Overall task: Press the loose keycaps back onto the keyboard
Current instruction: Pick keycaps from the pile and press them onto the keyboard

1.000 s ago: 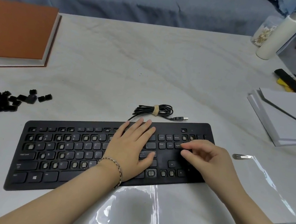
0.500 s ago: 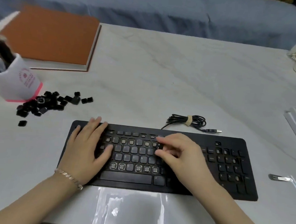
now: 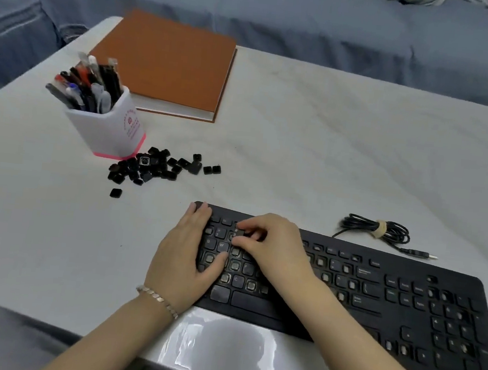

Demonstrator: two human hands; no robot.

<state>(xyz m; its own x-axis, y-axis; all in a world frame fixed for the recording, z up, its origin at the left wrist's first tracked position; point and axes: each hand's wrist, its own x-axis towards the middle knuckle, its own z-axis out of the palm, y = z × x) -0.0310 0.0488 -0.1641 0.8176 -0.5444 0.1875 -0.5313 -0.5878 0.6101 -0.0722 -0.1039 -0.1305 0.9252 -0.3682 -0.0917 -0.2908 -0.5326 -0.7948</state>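
The right hand (image 3: pixel 272 248) has been brought leftward along the black keyboard (image 3: pixel 376 292), close to the left hand (image 3: pixel 187 257), which is laid flat on the keyboard's left end. A keycap (image 3: pixel 242 233) is half hidden under the right hand's curled fingers; whether it is pinched or pressed cannot be told. Several sockets are bare. Loose keycaps (image 3: pixel 160 167) are heaped beside the pen holder (image 3: pixel 107 131).

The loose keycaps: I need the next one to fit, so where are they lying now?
In the head view the loose keycaps lie piled on the table, left of the keyboard and beyond it, beside the foot of the pen cup.
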